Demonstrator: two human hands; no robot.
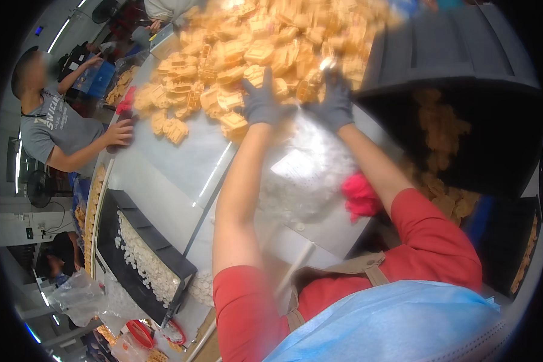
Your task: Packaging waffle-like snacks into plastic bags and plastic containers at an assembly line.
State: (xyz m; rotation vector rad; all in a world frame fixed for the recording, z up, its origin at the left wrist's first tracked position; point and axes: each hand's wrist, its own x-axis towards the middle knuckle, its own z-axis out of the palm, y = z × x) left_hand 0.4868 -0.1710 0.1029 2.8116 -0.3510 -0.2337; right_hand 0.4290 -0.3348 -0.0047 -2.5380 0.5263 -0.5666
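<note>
A large heap of yellow-orange moulded plastic pieces (223,78) covers the far part of the table. My left hand (262,104), in a dark grey glove, is at the heap's near edge with its fingers spread. To its right, my right hand (335,104), gloved the same way, reaches into the pieces, fingers apart and slightly blurred. I see nothing gripped in either hand. Below and between them lies a clear plastic bag (308,163) with a white paper label (294,164); its gathered top comes up between my wrists, and its contents look whitish but blurred.
A black bin (452,48) with more orange pieces tilts at the right. Bright pink cloth (361,196) lies beside the bag. At left, a black tray (148,211) holds small white discs. Across the table a person in a grey shirt (63,130) rests a hand on its edge.
</note>
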